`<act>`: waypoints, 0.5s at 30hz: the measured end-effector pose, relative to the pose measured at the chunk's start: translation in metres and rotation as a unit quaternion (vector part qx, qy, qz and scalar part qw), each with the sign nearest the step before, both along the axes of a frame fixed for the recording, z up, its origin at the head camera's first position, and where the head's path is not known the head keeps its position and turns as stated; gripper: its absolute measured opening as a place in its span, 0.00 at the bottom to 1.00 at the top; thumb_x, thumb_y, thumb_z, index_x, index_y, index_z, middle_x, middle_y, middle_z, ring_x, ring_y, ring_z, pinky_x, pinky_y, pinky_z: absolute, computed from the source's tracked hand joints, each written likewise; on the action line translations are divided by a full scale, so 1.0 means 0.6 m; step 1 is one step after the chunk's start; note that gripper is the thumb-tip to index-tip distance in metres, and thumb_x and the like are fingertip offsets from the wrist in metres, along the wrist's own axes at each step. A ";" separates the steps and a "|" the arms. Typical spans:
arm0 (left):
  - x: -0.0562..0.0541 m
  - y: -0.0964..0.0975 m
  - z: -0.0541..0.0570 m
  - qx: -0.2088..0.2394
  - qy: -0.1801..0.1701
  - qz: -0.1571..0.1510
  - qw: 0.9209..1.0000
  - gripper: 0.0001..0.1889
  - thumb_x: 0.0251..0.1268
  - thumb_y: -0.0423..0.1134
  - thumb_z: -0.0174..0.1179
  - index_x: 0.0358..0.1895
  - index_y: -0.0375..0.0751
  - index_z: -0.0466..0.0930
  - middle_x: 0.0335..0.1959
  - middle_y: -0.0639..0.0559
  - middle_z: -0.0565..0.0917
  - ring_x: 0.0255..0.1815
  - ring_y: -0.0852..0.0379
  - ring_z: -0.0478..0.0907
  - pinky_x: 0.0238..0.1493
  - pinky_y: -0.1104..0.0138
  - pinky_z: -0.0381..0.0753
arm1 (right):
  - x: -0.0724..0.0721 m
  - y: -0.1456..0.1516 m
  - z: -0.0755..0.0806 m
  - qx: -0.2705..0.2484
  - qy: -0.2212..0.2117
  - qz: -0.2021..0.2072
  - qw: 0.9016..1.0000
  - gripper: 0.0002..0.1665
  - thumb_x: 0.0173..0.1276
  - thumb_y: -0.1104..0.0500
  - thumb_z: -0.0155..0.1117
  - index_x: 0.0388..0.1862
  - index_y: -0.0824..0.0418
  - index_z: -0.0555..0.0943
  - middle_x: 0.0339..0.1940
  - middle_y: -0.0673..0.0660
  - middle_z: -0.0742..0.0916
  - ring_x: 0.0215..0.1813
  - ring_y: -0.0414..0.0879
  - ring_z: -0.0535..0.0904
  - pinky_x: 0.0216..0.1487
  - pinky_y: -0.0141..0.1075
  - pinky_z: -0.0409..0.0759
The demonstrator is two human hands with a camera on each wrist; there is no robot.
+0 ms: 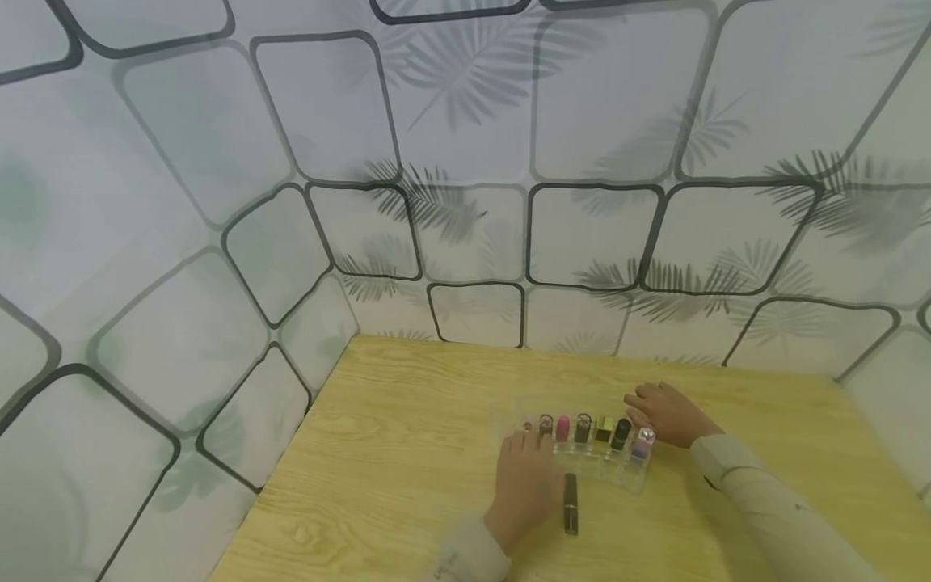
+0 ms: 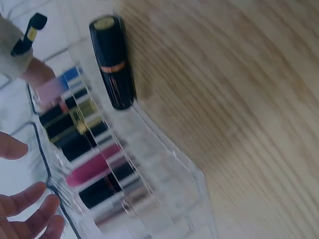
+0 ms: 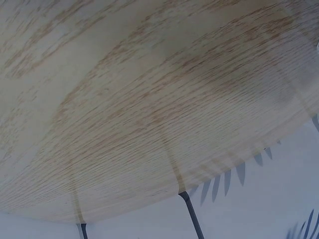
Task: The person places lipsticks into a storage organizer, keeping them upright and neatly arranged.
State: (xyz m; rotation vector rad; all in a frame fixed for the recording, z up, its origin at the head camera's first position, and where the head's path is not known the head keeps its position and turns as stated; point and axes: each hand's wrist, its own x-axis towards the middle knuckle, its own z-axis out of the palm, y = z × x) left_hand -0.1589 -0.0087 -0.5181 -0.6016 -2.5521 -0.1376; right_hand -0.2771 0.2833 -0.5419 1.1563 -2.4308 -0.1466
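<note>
A clear lipstick organizer [image 1: 604, 469] stands on the table with several lipsticks upright in it. Among them are a pink one [image 1: 563, 428], a gold-and-black one [image 1: 604, 428] and a pink-and-blue one [image 1: 643, 443] at the right end. My left hand [image 1: 527, 481] is over the organizer's left front; in the left wrist view its fingers [image 2: 37, 199] are spread, holding nothing. My right hand [image 1: 665, 412] lies at the organizer's back right corner, its fingertips partly hidden; I cannot tell whether they grip it. A black lipstick tube [image 1: 570, 503] is on the table before the organizer, beside my left hand.
Pale wood-grain table [image 1: 393, 453] surrounds the organizer. Patterned wall covering [image 1: 473, 234] rises behind the table and along its left side. The right wrist view holds only tabletop [image 3: 124, 109] and a strip of wall [image 3: 239, 209].
</note>
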 end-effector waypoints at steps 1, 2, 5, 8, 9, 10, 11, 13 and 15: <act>0.003 0.006 -0.002 -0.010 -0.011 -0.003 1.000 0.17 0.53 0.50 0.60 0.41 0.42 0.80 0.35 0.50 0.82 0.42 0.53 0.79 0.45 0.62 0.76 | -0.001 0.001 0.000 -0.001 0.003 0.001 1.000 0.11 0.64 0.52 0.59 0.39 0.58 0.79 0.31 0.54 0.80 0.32 0.46 0.76 0.33 0.45 0.76; 0.005 0.012 -0.005 -0.021 -0.020 -0.004 1.000 0.20 0.53 0.52 0.60 0.43 0.42 0.79 0.35 0.50 0.82 0.42 0.53 0.78 0.48 0.61 0.76 | -0.001 0.001 -0.001 -0.001 0.006 0.002 1.000 0.12 0.66 0.51 0.58 0.39 0.58 0.79 0.31 0.54 0.81 0.32 0.46 0.76 0.33 0.45 0.76; 0.011 0.028 -0.014 -0.042 -0.054 -0.008 0.998 0.20 0.56 0.54 0.58 0.44 0.43 0.79 0.35 0.50 0.82 0.44 0.52 0.79 0.55 0.58 0.74 | -0.002 0.004 -0.003 -0.003 0.009 0.005 1.000 0.15 0.71 0.49 0.51 0.39 0.58 0.79 0.31 0.54 0.81 0.32 0.46 0.76 0.33 0.45 0.76; 0.014 0.041 -0.024 -0.067 -0.107 -0.006 0.992 0.19 0.58 0.54 0.55 0.43 0.43 0.78 0.38 0.49 0.83 0.48 0.50 0.78 0.61 0.54 0.70 | -0.002 0.003 -0.004 -0.009 0.005 0.008 1.000 0.20 0.74 0.47 0.44 0.39 0.58 0.79 0.31 0.54 0.80 0.32 0.46 0.76 0.33 0.45 0.76; 0.016 0.045 -0.026 -0.074 -0.124 -0.004 0.989 0.19 0.59 0.54 0.53 0.42 0.43 0.78 0.40 0.48 0.83 0.50 0.50 0.78 0.62 0.53 0.69 | -0.002 0.003 -0.005 -0.011 0.006 0.009 1.000 0.21 0.75 0.47 0.42 0.39 0.58 0.79 0.31 0.54 0.80 0.32 0.46 0.76 0.33 0.45 0.75; 0.017 0.048 -0.027 -0.085 -0.139 0.001 0.987 0.19 0.60 0.55 0.53 0.43 0.44 0.78 0.42 0.48 0.83 0.51 0.50 0.77 0.62 0.54 0.69 | -0.002 0.003 -0.005 -0.011 0.006 0.009 1.000 0.22 0.75 0.46 0.41 0.39 0.58 0.79 0.31 0.54 0.80 0.32 0.46 0.76 0.33 0.45 0.75; 0.017 0.051 -0.028 -0.095 -0.151 0.006 0.984 0.21 0.60 0.56 0.52 0.46 0.44 0.78 0.45 0.49 0.83 0.53 0.49 0.77 0.63 0.53 0.68 | -0.001 0.003 -0.005 -0.013 0.005 0.010 1.000 0.22 0.76 0.46 0.40 0.39 0.58 0.79 0.31 0.54 0.80 0.32 0.46 0.76 0.33 0.45 0.75; 0.018 0.056 -0.027 -0.109 -0.172 0.017 0.979 0.22 0.60 0.57 0.51 0.47 0.44 0.78 0.46 0.50 0.82 0.54 0.51 0.76 0.61 0.55 0.69 | -0.001 0.003 -0.004 -0.013 0.007 0.008 1.000 0.22 0.75 0.46 0.40 0.39 0.58 0.79 0.31 0.54 0.80 0.32 0.47 0.76 0.33 0.45 0.76; 0.021 0.059 -0.027 -0.117 -0.188 0.024 0.975 0.23 0.61 0.57 0.50 0.48 0.44 0.78 0.47 0.50 0.82 0.53 0.52 0.76 0.59 0.58 0.70 | 0.000 0.003 -0.004 -0.012 0.004 0.006 1.000 0.21 0.75 0.47 0.42 0.40 0.58 0.79 0.31 0.54 0.81 0.32 0.47 0.76 0.34 0.46 0.76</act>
